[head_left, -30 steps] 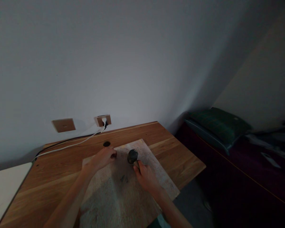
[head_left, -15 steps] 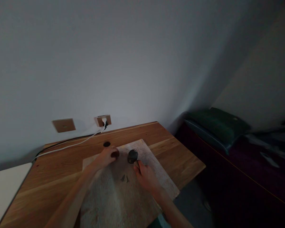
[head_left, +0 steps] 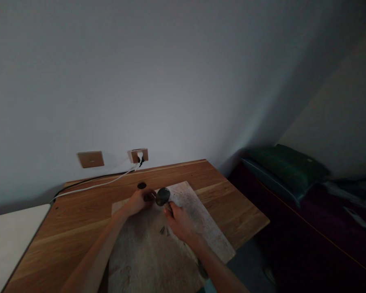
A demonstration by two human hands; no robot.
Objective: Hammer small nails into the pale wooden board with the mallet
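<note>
A dark, round-headed hammer (head_left: 163,196) is in my right hand (head_left: 179,221), whose fingers wrap round its handle. Its head is raised over the upper part of a worn wooden board (head_left: 140,248), close beside my left hand (head_left: 140,201). The fingers of that left hand pinch together at the board's far edge on what looks like a thin nail, mostly hidden in shadow. A few small loose nails (head_left: 164,231) lie on the board between my forearms.
Beneath the board is a wooden table (head_left: 232,203) against the wall. White and black cables (head_left: 94,185) run along its back to a wall socket (head_left: 139,156). A white surface (head_left: 15,236) stands at the left; a green cushion (head_left: 289,167) lies on a dark red surface at the right.
The hammer has shifted left and its head now sits close to my left hand. My left hand stays at the same part of the board. The whole view has shifted slightly.
</note>
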